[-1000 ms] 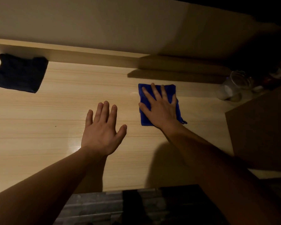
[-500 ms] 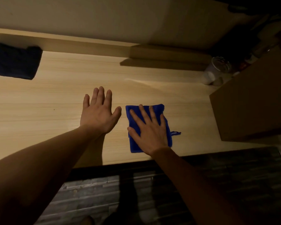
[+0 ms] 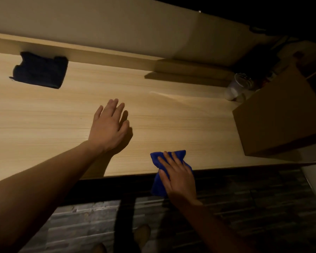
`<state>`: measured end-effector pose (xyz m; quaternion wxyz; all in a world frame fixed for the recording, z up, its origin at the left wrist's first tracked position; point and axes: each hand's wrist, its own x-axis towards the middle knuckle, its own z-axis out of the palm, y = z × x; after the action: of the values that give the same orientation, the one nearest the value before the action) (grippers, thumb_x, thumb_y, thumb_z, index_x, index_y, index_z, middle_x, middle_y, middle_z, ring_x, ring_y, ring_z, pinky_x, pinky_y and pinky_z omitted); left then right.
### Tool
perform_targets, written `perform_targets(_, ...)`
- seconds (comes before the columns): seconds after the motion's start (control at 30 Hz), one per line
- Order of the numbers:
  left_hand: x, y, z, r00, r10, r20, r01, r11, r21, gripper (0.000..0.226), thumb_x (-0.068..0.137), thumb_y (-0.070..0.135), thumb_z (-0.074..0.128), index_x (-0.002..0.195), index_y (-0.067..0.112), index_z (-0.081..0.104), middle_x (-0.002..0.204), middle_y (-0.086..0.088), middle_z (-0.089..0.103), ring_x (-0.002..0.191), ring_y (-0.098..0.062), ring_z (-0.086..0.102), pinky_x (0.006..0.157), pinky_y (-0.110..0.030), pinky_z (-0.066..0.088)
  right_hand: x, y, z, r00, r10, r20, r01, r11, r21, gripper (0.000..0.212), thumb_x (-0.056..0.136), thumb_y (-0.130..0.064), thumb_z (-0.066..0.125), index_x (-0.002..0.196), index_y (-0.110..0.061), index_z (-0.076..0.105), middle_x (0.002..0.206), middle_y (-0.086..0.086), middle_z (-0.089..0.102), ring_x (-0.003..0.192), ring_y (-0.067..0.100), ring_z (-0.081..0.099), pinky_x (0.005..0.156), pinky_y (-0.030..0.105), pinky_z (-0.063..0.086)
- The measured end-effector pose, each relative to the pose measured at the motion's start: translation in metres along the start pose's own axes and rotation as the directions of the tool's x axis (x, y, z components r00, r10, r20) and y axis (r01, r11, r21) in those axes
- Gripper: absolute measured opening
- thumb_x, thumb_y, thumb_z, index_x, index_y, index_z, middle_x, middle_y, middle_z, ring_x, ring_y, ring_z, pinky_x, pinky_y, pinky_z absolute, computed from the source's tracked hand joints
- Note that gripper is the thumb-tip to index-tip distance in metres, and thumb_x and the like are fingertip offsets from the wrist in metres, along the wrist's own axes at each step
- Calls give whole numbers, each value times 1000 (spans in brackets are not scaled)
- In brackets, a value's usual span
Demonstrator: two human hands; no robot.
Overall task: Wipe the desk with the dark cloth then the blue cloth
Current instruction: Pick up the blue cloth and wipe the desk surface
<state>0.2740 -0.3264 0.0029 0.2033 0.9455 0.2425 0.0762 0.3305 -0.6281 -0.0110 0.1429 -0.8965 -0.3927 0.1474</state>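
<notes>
Two cloths lie well apart on the counter [image 3: 171,115]. The dark cloth [image 3: 40,70] sits folded at the far left against the back ledge, with nothing touching it. The blue cloth [image 3: 156,185] is at the near edge, bunched, with its lower part hanging past the edge toward the floor.

The right hand [image 3: 179,179] lies on top of the blue cloth. Its grip is apart: the fingers [image 3: 174,158] are straight and spread, pressing down rather than pinching. The left hand [image 3: 108,128] is over the middle of the counter, also with its grip apart and its fingers straight, holding nothing. I cannot tell whether its palm touches the wood.

The blue cloth looks soft, light and limp, since it creases under the fingers and droops where nothing supports it. It will probably slide easily on the smooth wood and fold over itself if pushed from one corner. With so much of it over the edge, it could slip to the floor if the pressure lets up.

A flat palm on its middle, with the fingers spread wide, should carry it best across the counter. For lifting, a pinch at the bunched top edge would serve.

A cardboard box [image 3: 281,121] and a plastic cup [image 3: 239,86] stand at the right. The cup looks light enough to tip if it is brushed.
</notes>
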Motion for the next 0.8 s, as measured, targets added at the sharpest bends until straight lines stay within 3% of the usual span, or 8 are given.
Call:
perform_targets(0.17,-45,-76,-38,981,-188,-38,190,980,58,72,104,52,28,164,12,32,173,-13,28,162,-27,17,130,-52,11,14,-37,-19,998,-7,-68,15,993,120,62,103,-58,21,152,-33,49,157,-22,32,149,-1,25,119,35,30)
perform_targets(0.33,-76,-144,-64,935,-349,-64,354,929,110,69,101,50,28,156,8,35,163,-17,36,153,-34,30,125,-59,25,96,-102,-16,991,-84,-105,98,986,135,58,105,-55,23,154,-33,45,163,-12,39,152,7,30,118,37,27)
perform_targets(0.53,-77,-153,-58,935,-351,-57,355,918,174,70,104,50,22,163,15,30,171,-16,26,161,-30,16,129,-54,16,221,-188,0,979,-186,-88,191,980,50,50,111,-43,31,158,-28,40,166,-5,36,155,17,24,123,43,21)
perform_targets(0.8,-75,-157,-51,926,-374,-50,377,904,202,67,108,50,25,167,19,23,177,-11,16,164,-25,6,131,-50,10,317,-234,37,978,-187,88,200,964,-176,58,110,-53,21,165,-34,17,174,-3,9,160,25,2,125,56,7)
